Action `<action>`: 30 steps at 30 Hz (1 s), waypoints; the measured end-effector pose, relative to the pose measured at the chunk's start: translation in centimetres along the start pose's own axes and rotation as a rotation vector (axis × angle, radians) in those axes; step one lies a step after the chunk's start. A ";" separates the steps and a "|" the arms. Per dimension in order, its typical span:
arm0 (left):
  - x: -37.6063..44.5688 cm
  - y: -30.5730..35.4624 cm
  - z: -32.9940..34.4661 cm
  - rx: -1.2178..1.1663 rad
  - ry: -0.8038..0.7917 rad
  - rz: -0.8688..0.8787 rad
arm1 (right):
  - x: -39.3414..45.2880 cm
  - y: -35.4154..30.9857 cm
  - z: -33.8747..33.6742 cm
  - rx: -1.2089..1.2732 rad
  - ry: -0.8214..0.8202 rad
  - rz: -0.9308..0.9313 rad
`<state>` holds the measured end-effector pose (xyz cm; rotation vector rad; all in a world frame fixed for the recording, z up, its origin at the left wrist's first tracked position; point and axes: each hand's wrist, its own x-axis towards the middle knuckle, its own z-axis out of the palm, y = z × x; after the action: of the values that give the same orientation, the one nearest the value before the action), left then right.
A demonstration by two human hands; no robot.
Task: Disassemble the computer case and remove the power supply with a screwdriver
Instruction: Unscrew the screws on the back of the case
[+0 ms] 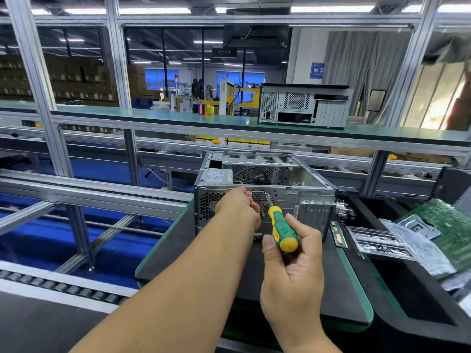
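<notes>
On the far left, a roller track [63, 286] runs past the table, with a silver metal frame [46, 103] standing over it. The table [178, 250] is dark with a green edge.

The computer case [300, 200] stands near the back edge of the table, in the middle. Its top is off, so you can look down into it. The power supply [216, 177] sits inside the case at its back left corner, with a white label on top.

The left hand [237, 207] reaches to the back wall of the case and rests against the holes there. Its fingers are bent against the metal, and I cannot tell if they hold anything. This hand hides part of the wall.

Just to the right, the right hand [293, 253] holds a green and yellow screwdriver [283, 229], with its thumb and fingers curled around the handle. The screwdriver points at the case wall beside the left hand, but its tip is hard to see.

Right of the case, two memory sticks [338, 234] lie by the table's right edge. Past that edge, a clear plastic tray [377, 240] holds small dark screws. A green circuit board [446, 225] lies on silver bags at the far right.

Far behind, another computer case [303, 105] stands on a long green shelf [153, 115].
</notes>
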<state>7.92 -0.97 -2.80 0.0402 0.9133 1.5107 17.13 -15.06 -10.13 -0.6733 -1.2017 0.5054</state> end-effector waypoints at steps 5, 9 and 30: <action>0.9 0.5 0.5 0.003 -0.025 -0.013 | 0.0 0.3 -0.6 0.041 -0.013 0.055; 1.4 0.0 0.2 0.171 -0.091 0.093 | -0.1 0.5 -1.0 0.043 -0.010 0.081; 1.3 -2.5 -6.4 -0.010 -0.113 0.072 | 0.0 2.9 -1.5 -0.009 -0.146 0.010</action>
<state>6.32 -3.41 -9.17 0.1509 0.8214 1.5631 18.52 -13.36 -12.53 -0.6591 -1.3387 0.5650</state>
